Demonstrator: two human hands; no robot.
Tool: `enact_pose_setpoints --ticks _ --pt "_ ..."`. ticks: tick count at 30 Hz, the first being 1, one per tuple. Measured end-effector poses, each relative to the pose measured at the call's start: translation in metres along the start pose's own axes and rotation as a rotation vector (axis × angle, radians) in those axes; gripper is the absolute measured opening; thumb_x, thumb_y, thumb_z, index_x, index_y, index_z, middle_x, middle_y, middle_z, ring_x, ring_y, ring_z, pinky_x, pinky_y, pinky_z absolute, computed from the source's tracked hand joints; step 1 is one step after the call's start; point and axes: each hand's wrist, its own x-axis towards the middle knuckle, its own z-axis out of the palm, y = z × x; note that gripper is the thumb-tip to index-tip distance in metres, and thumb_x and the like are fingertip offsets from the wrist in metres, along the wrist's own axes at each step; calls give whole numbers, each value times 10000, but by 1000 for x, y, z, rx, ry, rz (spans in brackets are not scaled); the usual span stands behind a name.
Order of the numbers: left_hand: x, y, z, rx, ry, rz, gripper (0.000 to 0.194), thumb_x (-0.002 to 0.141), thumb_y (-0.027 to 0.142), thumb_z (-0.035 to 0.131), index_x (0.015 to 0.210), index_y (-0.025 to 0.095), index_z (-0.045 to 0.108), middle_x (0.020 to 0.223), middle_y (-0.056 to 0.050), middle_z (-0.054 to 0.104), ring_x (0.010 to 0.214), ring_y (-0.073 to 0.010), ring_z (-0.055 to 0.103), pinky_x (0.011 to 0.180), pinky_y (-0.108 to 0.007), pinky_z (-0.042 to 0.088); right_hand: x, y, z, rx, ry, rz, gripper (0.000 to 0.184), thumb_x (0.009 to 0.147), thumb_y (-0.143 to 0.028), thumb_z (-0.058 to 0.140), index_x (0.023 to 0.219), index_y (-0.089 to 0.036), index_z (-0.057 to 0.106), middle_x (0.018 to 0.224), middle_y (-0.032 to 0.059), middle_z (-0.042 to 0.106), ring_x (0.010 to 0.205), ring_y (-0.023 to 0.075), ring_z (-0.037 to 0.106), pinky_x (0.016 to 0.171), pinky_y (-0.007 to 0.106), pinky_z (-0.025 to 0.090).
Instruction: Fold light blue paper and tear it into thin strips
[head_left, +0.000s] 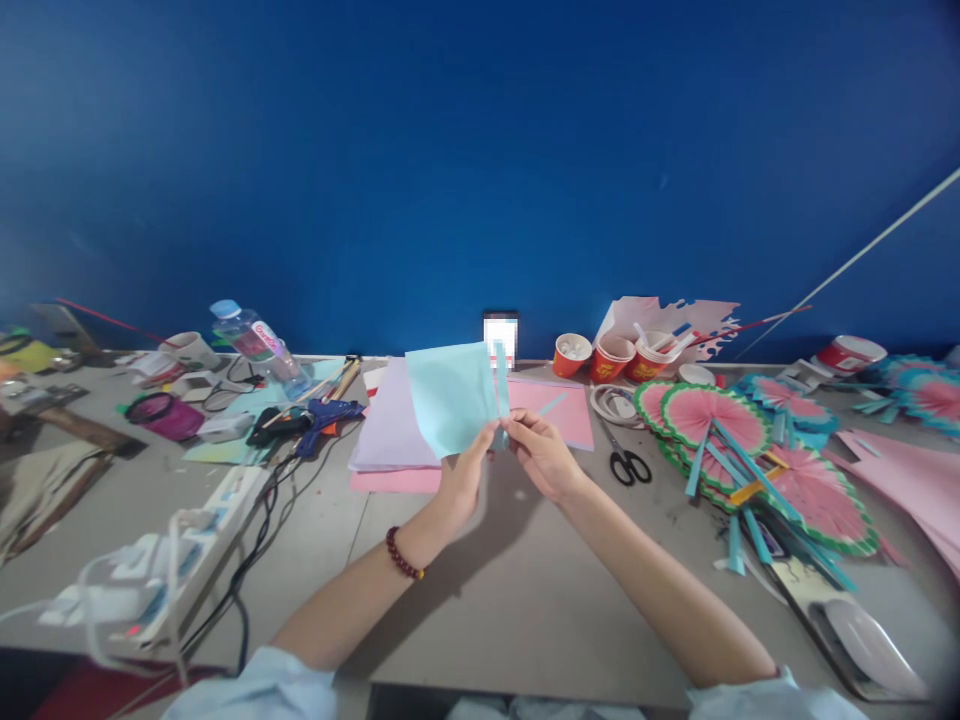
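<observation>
A light blue sheet of paper (450, 400) is raised over the middle of the table, gripped near its lower right corner by my left hand (463, 480). Close beside it, my right hand (546, 455) pinches the lower end of a narrow light blue paper strip (502, 385) along the sheet's right edge. Whether strip and sheet are still joined I cannot tell. The fingertips of both hands nearly meet. Behind them lie a lavender sheet (386, 425) and a pink sheet (574, 410). Black-handled scissors (630, 467) rest right of my right hand.
Pink-and-green paper fans (716, 420) pile up on the right, near a computer mouse (874, 645). Red paper cups (613, 358) stand by the blue wall. Leftward are a glue gun (322, 420), a tilted water bottle (259, 345) and a power strip (217, 520) with cables.
</observation>
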Motion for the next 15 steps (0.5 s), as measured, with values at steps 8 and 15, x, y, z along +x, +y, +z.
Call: enact_pose_setpoints --ticks 8,15 --pt "-8 9 7 -100 46 -107 343 553 209 820 851 163 656 865 -26 677 705 -123 595 604 -220 450 1 11 3 49 23 -6 180 657 -324 770 656 -203 637 607 -54 564 590 90 468 625 248 381" --pt "-6 7 7 -100 87 -102 375 542 212 826 871 183 648 811 -3 683 639 -118 595 550 -226 425 1 13 3 80 57 22 197 619 -335 796 654 -206 651 591 -56 547 573 84 439 586 240 365"
